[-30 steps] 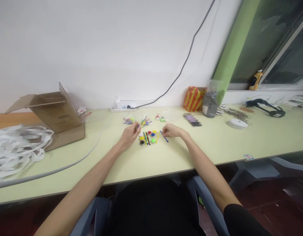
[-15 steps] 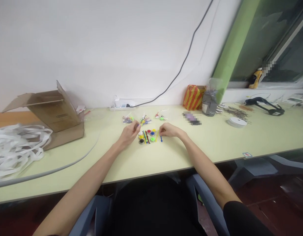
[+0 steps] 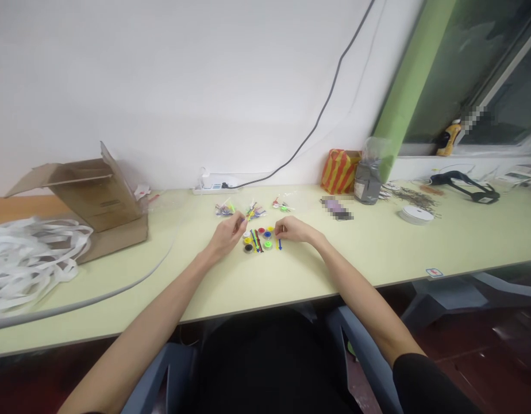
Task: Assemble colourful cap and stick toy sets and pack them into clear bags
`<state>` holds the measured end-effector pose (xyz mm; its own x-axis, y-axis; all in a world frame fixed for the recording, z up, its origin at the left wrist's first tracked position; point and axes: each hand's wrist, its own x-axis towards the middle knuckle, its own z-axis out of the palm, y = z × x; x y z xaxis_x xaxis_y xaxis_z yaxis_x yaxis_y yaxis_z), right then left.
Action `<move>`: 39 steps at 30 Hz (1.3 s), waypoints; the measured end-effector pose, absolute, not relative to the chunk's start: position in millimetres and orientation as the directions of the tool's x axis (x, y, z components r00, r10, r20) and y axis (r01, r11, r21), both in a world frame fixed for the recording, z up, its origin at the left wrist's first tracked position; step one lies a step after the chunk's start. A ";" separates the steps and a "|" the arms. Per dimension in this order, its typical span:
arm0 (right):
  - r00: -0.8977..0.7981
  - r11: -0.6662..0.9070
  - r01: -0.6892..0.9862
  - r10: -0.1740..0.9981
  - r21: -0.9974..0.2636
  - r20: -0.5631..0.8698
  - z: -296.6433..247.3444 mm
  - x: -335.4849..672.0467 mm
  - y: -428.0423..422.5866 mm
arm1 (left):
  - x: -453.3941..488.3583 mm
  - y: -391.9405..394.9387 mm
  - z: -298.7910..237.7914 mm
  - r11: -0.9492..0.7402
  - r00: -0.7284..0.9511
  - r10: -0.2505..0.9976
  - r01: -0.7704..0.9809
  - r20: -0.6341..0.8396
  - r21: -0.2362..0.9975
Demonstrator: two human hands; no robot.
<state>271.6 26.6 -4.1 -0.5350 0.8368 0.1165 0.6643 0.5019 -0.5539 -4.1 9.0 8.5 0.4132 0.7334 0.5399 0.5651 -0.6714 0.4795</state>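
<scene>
My right hand (image 3: 291, 229) pinches the upper end of a small blue arrow-tipped stick (image 3: 280, 245), whose tip points toward me. A thin yellow stick shows close beside it, partly covered. Left of these are small round pieces: a green disc (image 3: 268, 245), a blue disc (image 3: 268, 234), a red disc (image 3: 261, 230) and a black disc (image 3: 248, 248). A bundle of coloured sticks (image 3: 257, 241) lies between the discs. My left hand (image 3: 229, 231) is closed at the left of this group, fingertips together; what they hold is hidden.
Bags of small coloured parts (image 3: 255, 212) lie behind my hands. At left are a cardboard box (image 3: 99, 198) and a heap of white ribbon (image 3: 33, 259). A striped bag (image 3: 338, 171), a grey container (image 3: 366, 187) and a white roll (image 3: 416, 214) stand at right.
My right hand has moved slightly left with the blue stick, bringing it up against the yellow one. My left hand has hardly moved.
</scene>
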 end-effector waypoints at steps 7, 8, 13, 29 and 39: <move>-0.550 0.511 0.672 0.829 -0.536 0.100 -6.2 270.0 28.2 | -4.0 8.3 8.7 -0.674 0.416 0.732 0.561 0.540 0.481; -0.550 0.509 0.672 0.829 -0.538 0.098 -6.4 270.1 28.6 | -3.9 8.3 8.7 -0.674 0.416 0.732 0.559 0.540 0.482; -0.559 0.515 0.660 0.823 -0.548 0.101 -8.0 271.2 30.6 | -4.0 8.8 8.4 -0.676 0.421 0.731 0.558 0.537 0.482; -0.592 0.544 0.610 0.796 -0.576 0.125 -12.7 272.5 34.0 | -4.8 8.2 8.7 -0.671 0.426 0.737 0.556 0.525 0.490; -0.599 0.537 0.586 0.791 -0.606 0.122 -14.1 273.5 35.0 | -4.8 8.5 9.0 -0.673 0.429 0.735 0.556 0.525 0.488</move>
<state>273.5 35.0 -14.1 -0.5991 0.7913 0.1218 0.5864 0.5373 -0.6062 -4.8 8.5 9.0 0.4291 0.7352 0.5247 0.5560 -0.6728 0.4881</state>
